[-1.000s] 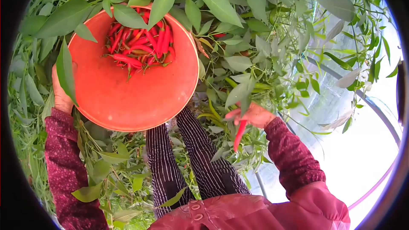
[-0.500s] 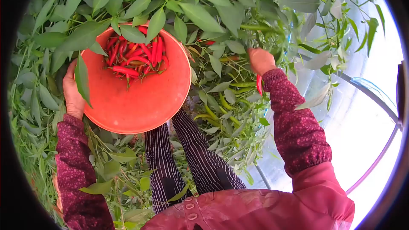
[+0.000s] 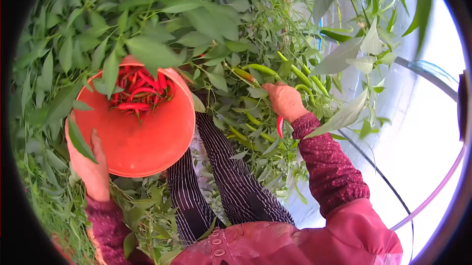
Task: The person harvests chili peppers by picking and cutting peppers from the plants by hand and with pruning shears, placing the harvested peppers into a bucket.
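My left hand (image 3: 93, 169) grips the rim of an orange-red bucket (image 3: 152, 144) at the left, thumb over the inside wall. A pile of red chili peppers (image 3: 142, 90) lies in the bucket's far part, partly covered by leaves. My right hand (image 3: 285, 100) is closed among the pepper stems, with a red chili pepper (image 3: 280, 126) sticking out below the palm. Its fingertips are near a branch with a half-ripe orange-green pepper (image 3: 243, 74); whether they touch it is unclear. Green peppers (image 3: 302, 76) hang just above and beside this hand.
Dense pepper foliage (image 3: 54, 73) surrounds the bucket, and leaves hang close before the camera. More green peppers (image 3: 238, 133) hang below my right hand. Clear plastic sheeting (image 3: 393, 152) with a curved pipe (image 3: 427, 76) stands at the right. My striped trouser legs (image 3: 221, 162) are below.
The bucket and my left hand have moved down and left. My right hand has come down and left toward the half-ripe pepper, still with the red chili in it.
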`<move>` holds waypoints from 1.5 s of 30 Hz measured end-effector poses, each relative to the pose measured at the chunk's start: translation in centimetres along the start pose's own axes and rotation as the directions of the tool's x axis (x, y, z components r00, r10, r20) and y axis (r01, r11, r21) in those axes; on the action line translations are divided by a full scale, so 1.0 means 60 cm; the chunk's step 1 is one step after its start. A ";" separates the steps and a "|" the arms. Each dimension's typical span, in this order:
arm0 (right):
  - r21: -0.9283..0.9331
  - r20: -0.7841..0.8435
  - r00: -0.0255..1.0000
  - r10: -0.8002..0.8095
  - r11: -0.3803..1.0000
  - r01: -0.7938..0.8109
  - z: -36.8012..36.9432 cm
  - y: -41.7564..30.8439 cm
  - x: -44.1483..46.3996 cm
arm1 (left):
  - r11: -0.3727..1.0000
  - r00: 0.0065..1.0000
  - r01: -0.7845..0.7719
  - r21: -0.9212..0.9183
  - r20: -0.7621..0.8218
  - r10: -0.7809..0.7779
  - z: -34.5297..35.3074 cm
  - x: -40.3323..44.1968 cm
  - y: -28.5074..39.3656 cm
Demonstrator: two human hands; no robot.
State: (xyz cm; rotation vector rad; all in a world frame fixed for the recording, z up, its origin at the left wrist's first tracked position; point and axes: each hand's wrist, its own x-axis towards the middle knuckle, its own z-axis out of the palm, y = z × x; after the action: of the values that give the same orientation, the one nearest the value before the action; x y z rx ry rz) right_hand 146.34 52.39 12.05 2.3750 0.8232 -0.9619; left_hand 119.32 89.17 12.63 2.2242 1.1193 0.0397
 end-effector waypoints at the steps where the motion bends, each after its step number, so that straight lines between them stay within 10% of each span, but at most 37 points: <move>1: 0.023 -0.020 1.000 -0.019 1.000 0.019 -0.002 0.003 -0.002 | 0.965 0.983 -0.164 0.204 -0.050 0.177 -0.003 0.004 0.040; 2: 0.042 -0.045 0.998 -0.040 0.998 0.042 -0.001 0.007 -0.003 | 0.864 0.932 -0.300 0.405 -0.070 0.356 0.001 0.004 0.078; 4: 0.079 -0.077 0.994 -0.076 0.994 0.082 0.009 0.010 -0.008 | 0.852 0.861 -0.504 0.138 0.007 0.508 0.027 0.009 0.168; 6: 0.066 -0.077 0.990 -0.116 0.990 0.121 0.007 0.002 -0.015 | 0.870 0.842 -0.336 -0.361 0.298 0.449 0.085 0.004 0.230; 10: 0.160 -0.276 0.942 -0.191 0.957 0.241 0.046 -0.006 -0.038 | 0.801 0.719 -0.485 -0.352 0.361 0.594 0.196 0.026 0.337; 13: 0.183 -0.213 0.964 -0.161 0.962 0.201 0.028 -0.021 -0.045 | 0.861 0.626 -0.474 -0.184 0.618 0.477 0.335 0.040 0.346; 15: 0.185 -0.117 0.987 -0.114 0.974 0.134 0.019 -0.027 -0.046 | 0.974 0.576 -0.193 0.117 0.817 0.016 0.358 0.061 0.380; 18: 0.199 -0.116 0.991 -0.071 0.975 0.093 0.012 -0.035 -0.048 | 0.977 0.668 0.111 0.185 0.714 -0.211 0.487 0.060 0.350; 22: 0.274 -0.156 0.984 -0.080 0.954 0.121 0.008 -0.026 -0.045 | 0.986 0.879 0.130 0.104 0.448 -0.163 0.509 0.022 0.347; 30: 0.334 -0.133 0.990 -0.054 0.938 0.096 0.002 -0.030 -0.040 | 0.984 0.862 -0.176 0.012 0.484 0.148 0.501 0.056 0.327; 32: 0.312 -0.129 0.990 -0.051 0.946 0.090 -0.005 -0.030 -0.042 | 0.932 0.731 0.359 -0.057 0.637 -0.243 0.502 0.059 0.334; 35: 0.320 -0.144 0.987 -0.068 0.941 0.112 -0.002 -0.026 -0.038 | 0.983 0.863 -0.180 -0.047 0.472 0.180 0.796 -0.012 0.192; 36: 0.288 -0.119 0.991 -0.065 0.953 0.097 -0.002 -0.021 -0.035 | 0.839 0.837 -0.110 -0.532 0.405 0.367 0.551 0.027 0.300; 37: 0.256 -0.094 0.994 -0.062 0.963 0.085 -0.001 -0.017 -0.031 | 0.681 0.752 0.354 -0.641 0.628 0.200 0.424 0.044 0.375; 42: 0.437 -0.323 0.946 0.017 0.889 0.133 -0.030 -0.018 -0.010 | 0.526 0.797 0.386 -0.758 0.561 0.224 0.286 0.029 0.376; 44: 0.346 -0.656 0.754 -0.037 0.873 0.343 -0.105 -0.041 -0.008 | 0.308 0.787 0.530 -0.790 0.593 0.167 0.197 0.015 0.352; 45: 0.655 -0.480 0.868 0.126 0.710 0.259 -0.118 -0.053 -0.022 | 0.288 0.791 0.545 -0.788 0.596 0.135 0.154 0.005 0.326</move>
State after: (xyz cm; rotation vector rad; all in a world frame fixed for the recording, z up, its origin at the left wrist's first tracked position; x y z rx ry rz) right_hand 146.77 58.40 17.12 3.3962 0.8131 -0.7792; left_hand 136.17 76.03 16.08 0.8245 0.6971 -0.0690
